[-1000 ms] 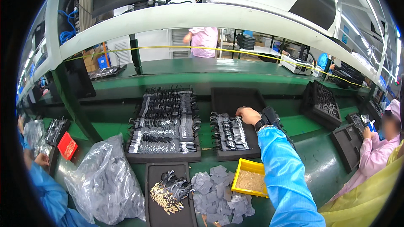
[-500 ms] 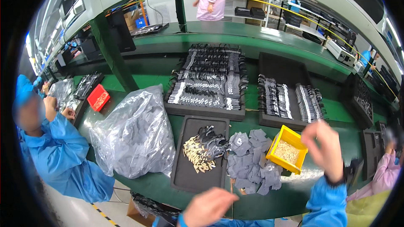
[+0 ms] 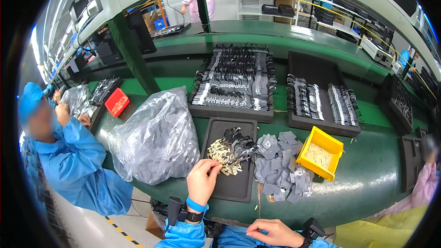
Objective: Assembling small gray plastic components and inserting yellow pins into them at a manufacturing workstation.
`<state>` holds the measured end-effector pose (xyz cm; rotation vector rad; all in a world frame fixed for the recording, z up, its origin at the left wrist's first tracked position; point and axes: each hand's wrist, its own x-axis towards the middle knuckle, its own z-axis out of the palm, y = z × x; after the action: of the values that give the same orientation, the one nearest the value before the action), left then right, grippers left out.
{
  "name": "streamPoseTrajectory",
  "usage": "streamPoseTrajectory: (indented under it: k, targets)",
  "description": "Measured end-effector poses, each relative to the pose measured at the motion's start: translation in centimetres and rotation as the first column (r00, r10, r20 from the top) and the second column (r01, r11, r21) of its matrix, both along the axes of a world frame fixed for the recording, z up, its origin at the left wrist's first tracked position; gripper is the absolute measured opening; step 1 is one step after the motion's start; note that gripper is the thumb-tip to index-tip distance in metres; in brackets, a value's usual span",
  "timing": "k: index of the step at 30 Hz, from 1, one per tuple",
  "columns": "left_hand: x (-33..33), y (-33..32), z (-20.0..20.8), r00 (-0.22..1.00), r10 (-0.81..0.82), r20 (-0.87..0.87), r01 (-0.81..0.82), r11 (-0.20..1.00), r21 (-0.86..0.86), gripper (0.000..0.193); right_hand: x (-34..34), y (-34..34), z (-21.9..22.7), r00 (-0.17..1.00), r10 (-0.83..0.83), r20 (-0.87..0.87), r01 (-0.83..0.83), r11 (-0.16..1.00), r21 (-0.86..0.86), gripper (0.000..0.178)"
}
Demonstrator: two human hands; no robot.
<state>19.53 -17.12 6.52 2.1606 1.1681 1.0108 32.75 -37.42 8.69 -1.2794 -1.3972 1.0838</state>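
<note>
My left hand (image 3: pixel 202 183) reaches over the near left side of a black tray (image 3: pixel 231 192), thumb and fingertips pinched together. Its fingertips are at the edge of a pile of short black cable pieces with gold-coloured metal ends (image 3: pixel 224 156); whatever they pinch is too small to make out. My right hand (image 3: pixel 276 232) lies low at the table's near edge, fingers loosely stretched out, with nothing seen in it. Right of the tray is a heap of flat grey pieces (image 3: pixel 280 167). Beside that heap, a tilted yellow bin (image 3: pixel 338 150) holds many small pale pieces (image 3: pixel 318 155).
A big clear plastic bag of grey pieces (image 3: pixel 156 138) stands left of the tray. Behind are two black trays of lined-up pieces (image 3: pixel 233 112) (image 3: pixel 321 127). A co-worker in blue (image 3: pixel 73 156) sits at left near a red bin (image 3: pixel 117 102). A pink sleeve (image 3: pixel 426 183) shows at right.
My left hand has moved up and left to the pile in the tray. My right hand has come from beside the yellow bin down to the near edge. The view has shifted slightly.
</note>
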Motion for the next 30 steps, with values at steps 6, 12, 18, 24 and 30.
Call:
streamPoseTrajectory:
  k: [6, 12, 18, 24, 30]
  targets:
    - [-1.1, 0.7, 0.4, 0.870, -0.004, 0.493, 0.171, 0.941, -0.293, 0.008, 0.0, -0.1, -0.1, 0.999, 0.012, 0.037, -0.012, 1.000, 0.001, 0.009]
    - [-1.2, 0.6, -1.1, 0.801, 0.099, 0.590, 0.275, 0.814, -0.511, 0.007, 0.2, 0.8, 0.0, 0.999, -0.002, 0.041, 0.005, 0.997, -0.081, 0.008]
    - [-1.0, -1.4, -0.2, 0.837, 0.090, 0.540, 0.228, 0.839, -0.495, 0.008, 1.3, 5.5, 0.3, 0.968, -0.207, 0.139, 0.205, 0.978, 0.027, 0.023]
    - [-0.7, -3.3, 0.4, 0.768, 0.060, 0.638, 0.345, 0.800, -0.491, 0.009, -0.5, 10.8, -1.8, 0.922, -0.242, -0.302, 0.218, 0.970, -0.109, 0.038]
    - [-0.3, -2.9, 0.7, 0.737, 0.085, 0.670, 0.291, 0.855, -0.429, 0.013, -0.8, 12.1, -2.9, 0.937, -0.231, -0.263, 0.181, 0.963, -0.202, 0.034]
